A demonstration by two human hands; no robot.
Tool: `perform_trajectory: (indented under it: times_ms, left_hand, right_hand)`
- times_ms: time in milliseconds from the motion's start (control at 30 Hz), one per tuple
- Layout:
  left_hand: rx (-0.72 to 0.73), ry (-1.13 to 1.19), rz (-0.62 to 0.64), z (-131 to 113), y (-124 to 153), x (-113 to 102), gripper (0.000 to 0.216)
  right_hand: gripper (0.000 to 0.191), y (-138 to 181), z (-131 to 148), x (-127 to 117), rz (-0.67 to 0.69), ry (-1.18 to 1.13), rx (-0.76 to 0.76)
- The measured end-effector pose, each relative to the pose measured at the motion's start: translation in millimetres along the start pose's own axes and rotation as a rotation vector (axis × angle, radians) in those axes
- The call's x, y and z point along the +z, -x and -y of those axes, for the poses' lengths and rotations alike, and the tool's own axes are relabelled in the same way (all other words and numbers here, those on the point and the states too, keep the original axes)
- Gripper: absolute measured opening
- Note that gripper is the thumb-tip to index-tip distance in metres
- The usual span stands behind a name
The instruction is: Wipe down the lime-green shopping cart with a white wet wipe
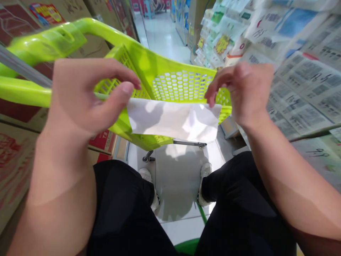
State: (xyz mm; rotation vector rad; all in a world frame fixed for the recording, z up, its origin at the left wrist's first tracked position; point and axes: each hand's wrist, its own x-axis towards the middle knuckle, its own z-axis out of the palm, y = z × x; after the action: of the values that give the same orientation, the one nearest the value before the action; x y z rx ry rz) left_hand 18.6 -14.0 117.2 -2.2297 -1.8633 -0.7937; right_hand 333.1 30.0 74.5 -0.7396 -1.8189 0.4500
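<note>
A lime-green shopping cart (173, 63) with a perforated basket stands in front of me, its pale rear rim running behind my left hand. Across its near side hangs a creased white sheet (173, 119), mottled with shadows. My left hand (90, 90) hovers at the sheet's upper left corner, thumb and forefinger curved with a gap between them. Over the upper right corner, my right hand (239, 87) has its fingers bent loosely downward, the tips overlapping the sheet's edge. Whether they touch it is unclear; neither hand visibly grips it.
Cardboard boxes (16, 156) are stacked along the left. White printed packs (301, 96) with handwritten prices line the right. A tiled aisle (165, 35) runs ahead. Below are my dark-trousered knees, white shoes (205, 177) and part of a green object (186, 245).
</note>
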Motion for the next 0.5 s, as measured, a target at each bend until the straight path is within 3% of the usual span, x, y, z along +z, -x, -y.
perform_trajectory:
  times_ms: [67, 200, 367, 500]
  left_hand:
    - [0.040, -0.198, -0.018, -8, -4, 7, 0.059]
    - [-0.123, -0.475, 0.087, -9, -9, 20, 0.060]
    - [-0.167, -0.407, 0.010, -12, -10, 27, 0.064]
    - [-0.110, -0.278, 0.024, -20, -9, 25, 0.065]
  right_hand:
    - [0.062, -5, -10, 15, 0.060, 0.200, -0.033]
    - [0.050, -9, -19, 51, 0.328, 0.542, -0.059]
    - [0.065, -16, 0, 101, 0.595, 0.751, 0.002]
    - [0.058, -29, 14, 131, 0.582, 0.763, 0.037]
